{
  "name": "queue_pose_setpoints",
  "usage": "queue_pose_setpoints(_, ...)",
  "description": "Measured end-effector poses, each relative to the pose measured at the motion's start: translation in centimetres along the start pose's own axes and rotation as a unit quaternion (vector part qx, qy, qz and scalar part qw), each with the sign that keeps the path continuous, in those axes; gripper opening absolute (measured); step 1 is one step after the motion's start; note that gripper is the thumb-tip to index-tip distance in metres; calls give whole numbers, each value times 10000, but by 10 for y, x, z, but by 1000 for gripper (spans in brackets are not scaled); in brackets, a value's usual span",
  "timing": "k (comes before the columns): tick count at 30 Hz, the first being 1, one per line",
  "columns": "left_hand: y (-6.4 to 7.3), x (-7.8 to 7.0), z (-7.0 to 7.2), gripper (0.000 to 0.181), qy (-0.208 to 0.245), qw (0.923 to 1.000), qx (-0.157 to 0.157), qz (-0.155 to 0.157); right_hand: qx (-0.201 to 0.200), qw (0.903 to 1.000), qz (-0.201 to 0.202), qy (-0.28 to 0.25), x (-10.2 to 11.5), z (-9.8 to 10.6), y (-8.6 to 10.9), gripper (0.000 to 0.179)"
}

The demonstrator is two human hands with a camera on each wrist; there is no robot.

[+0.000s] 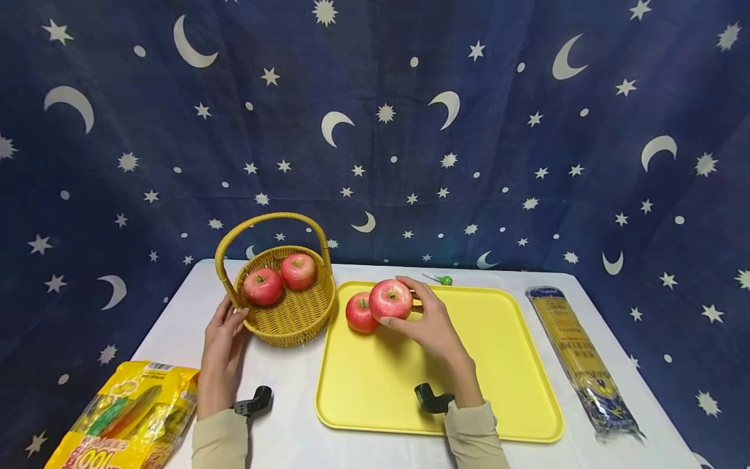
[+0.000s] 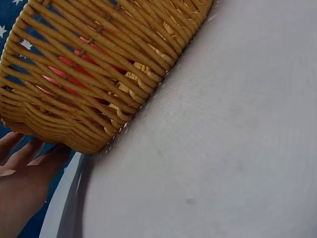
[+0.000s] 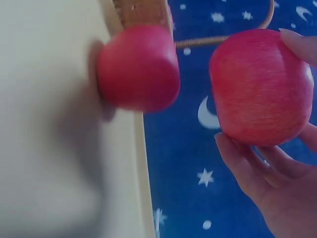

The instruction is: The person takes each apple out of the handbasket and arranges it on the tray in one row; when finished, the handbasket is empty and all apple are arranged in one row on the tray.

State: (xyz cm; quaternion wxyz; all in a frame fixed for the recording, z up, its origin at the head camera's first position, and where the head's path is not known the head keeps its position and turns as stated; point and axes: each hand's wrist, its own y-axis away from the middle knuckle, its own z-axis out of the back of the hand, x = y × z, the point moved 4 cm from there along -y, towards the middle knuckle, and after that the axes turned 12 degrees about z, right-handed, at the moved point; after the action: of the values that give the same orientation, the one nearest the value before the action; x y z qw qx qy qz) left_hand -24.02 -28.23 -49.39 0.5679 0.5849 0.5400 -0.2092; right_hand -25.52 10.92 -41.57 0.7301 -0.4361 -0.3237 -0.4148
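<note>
In the head view my right hand [image 1: 430, 322] holds an apple [image 1: 390, 299] between thumb and fingers, raised above the yellow tray [image 1: 486, 391]. The right wrist view shows this red apple [image 3: 260, 87] gripped from the side, apart from a second apple [image 3: 138, 69]. That second apple [image 1: 359, 314] rests on the tray's left part, partly covered by the held one. My left hand [image 1: 222, 342] touches the outer left side of a wicker basket [image 1: 299, 312], its fingers fairly straight against the weave in the left wrist view. Two apples [image 1: 263, 286] lie inside the basket, whose handle stands upright.
A yellow printed bag [image 1: 131, 417] lies at the table's front left. Along the right side is a long pack of noodles or pasta [image 1: 580, 355]. A small green-ended item [image 1: 445, 280] lies behind the tray. A dark blue star-and-moon cloth [image 1: 387, 143] hangs behind the white table.
</note>
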Motion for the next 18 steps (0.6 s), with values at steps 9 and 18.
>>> queue_pose_setpoints(9, 1, 0, 0, 70, 73, 10000, 21, 34, -123, 9985, -528, 124, -25, 21, 3, 83)
queue_pose_setpoints(18, 1, 0, -1, 70, 7, 9999, -83, 126, -43, 9969, -747, 231, -51, 27, 7, 79)
